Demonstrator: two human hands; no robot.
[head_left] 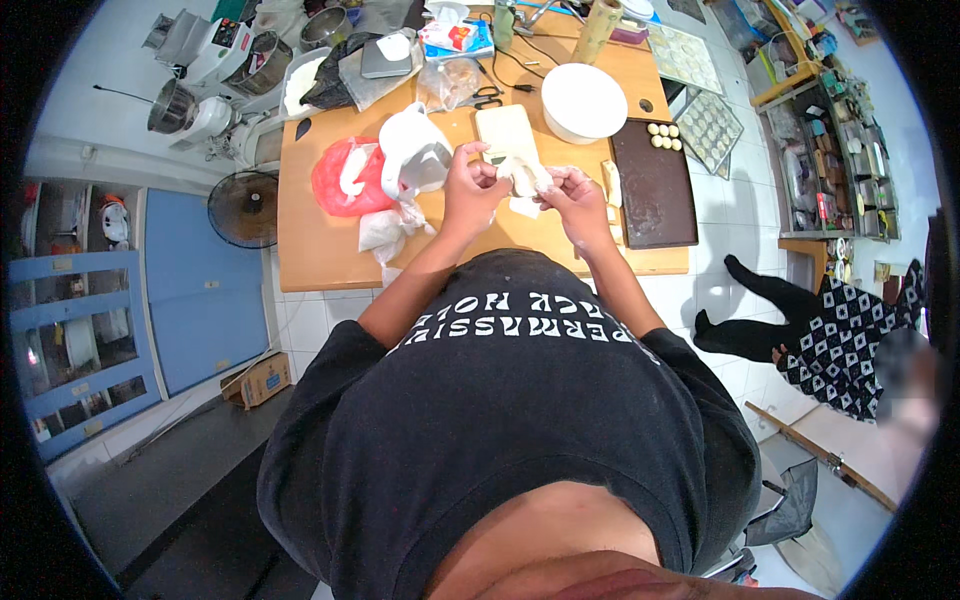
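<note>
White: pinching dough-like piece (524, 176) between both hands (472, 188) (577, 200), apparently shaping, likely needing gentle closing next, with tray (655, 198) at three o'clock.

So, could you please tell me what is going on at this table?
A person in a black T-shirt has a soft piece of pale dough between the left hand and the right hand, held above the wooden table. To the right, six pale balls sit at the far end of a dark baking tray. A white bowl stands beyond the right hand, and a red plastic bag lies to the left.
</note>
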